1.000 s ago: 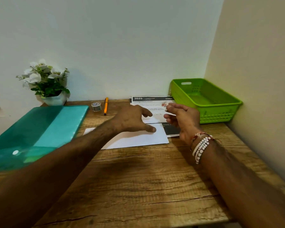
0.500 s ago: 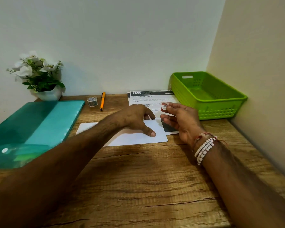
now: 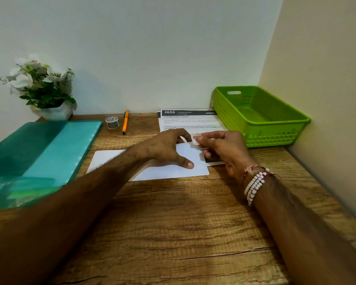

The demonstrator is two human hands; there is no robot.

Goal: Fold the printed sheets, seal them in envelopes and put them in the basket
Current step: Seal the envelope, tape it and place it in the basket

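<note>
Table (image 3: 173,233): wood-grain top, with both forearms reaching across it.
Bracelet (image 3: 255,186): white beads on the right wrist.
Envelope (image 3: 173,171): white, lay flat mid-table, its right end over the printed sheets.
Left hand (image 3: 167,149): rested on the envelope, thumb pressed flat, fingers loosely bent at the far edge.
Right hand (image 3: 224,147): fingertips pinched a small pale piece (image 3: 195,140) at the envelope's far right corner.
Printed sheets (image 3: 189,122): stacked just behind the hands.
Folder (image 3: 39,151): teal, lay on the left.
Tape roll (image 3: 112,122) and orange pen (image 3: 125,122): side by side near the wall.
Flower pot (image 3: 53,112): far left corner.
Basket (image 3: 271,136): green, far right corner, just beside the sheets.
</note>
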